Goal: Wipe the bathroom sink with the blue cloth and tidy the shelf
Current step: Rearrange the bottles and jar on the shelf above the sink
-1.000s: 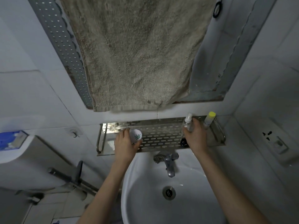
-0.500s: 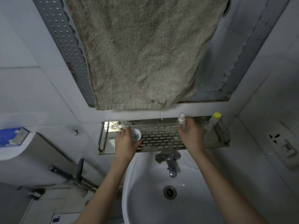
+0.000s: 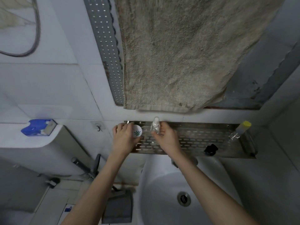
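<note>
Room: a bathroom with pale tiled walls, seen from head height looking down at two bare forearms.
Shelf: a perforated stainless-steel shelf [image 3: 203, 140] with a low rail is fixed to the wall just above the sink.
Sink: a white basin [image 3: 159, 184] sits below the shelf, with a round metal drain [image 3: 184, 198] in its bowl.
Left hand: the left hand [image 3: 123, 138] is at the shelf's left end, fingers curled round a small white round container [image 3: 137, 131] with a green mark.
Right hand: the right hand [image 3: 167, 137], just beside the left, grips a clear spray bottle [image 3: 155, 127] that stands upright near the shelf's back edge.
Also on the shelf: a clear bottle with a yellow cap [image 3: 240, 130] leans at the far right end, and a small black object [image 3: 210, 149] lies near the front edge.
Above: a beige towel [image 3: 186, 54] hangs down, its hem just above the shelf, beside a perforated metal strip [image 3: 107, 54].
Left side: a blue and white item [image 3: 38, 127] rests on a white ledge, well apart from the sink.
Hard to make out: the blue item is too blurred to tell whether it is the cloth. The right forearm covers most of the tap. The spray bottle's clear body hides whether its base touches the shelf.
</note>
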